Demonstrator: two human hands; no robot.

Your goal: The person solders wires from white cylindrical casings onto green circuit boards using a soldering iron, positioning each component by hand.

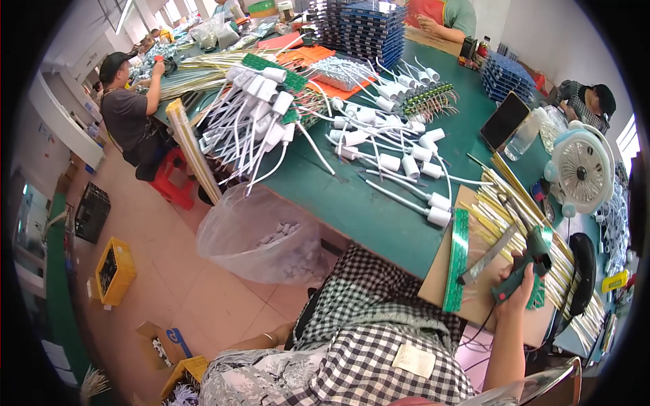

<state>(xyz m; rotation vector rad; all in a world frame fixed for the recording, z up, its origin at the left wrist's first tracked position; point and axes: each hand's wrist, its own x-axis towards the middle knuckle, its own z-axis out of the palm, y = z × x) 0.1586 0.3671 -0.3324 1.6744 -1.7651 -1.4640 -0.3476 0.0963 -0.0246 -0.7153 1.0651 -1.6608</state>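
Down at the right, my right hand (520, 287) is wrapped around the handle of a dark green soldering gun (535, 254). The gun is above a brown cardboard sheet (433, 287) on the table's near right corner. A long green circuit board strip (458, 257) lies on the cardboard to the left of that hand. Between the strip and the hand is a flat greyish metal bar (489, 256). My left hand (284, 333) hangs low beside my checked apron (379, 352). Only the wrist with a thin bracelet and a bit of the hand show; its fingers are hidden.
White lamp holders with cables (406, 162) cover the green table (338, 210). Yellowish strips (501, 203) and a fan (581, 169) stand right. Blue trays (369, 34) are stacked behind. A plastic bag (264, 237) hangs at the table edge. Co-workers (128, 101) sit around.
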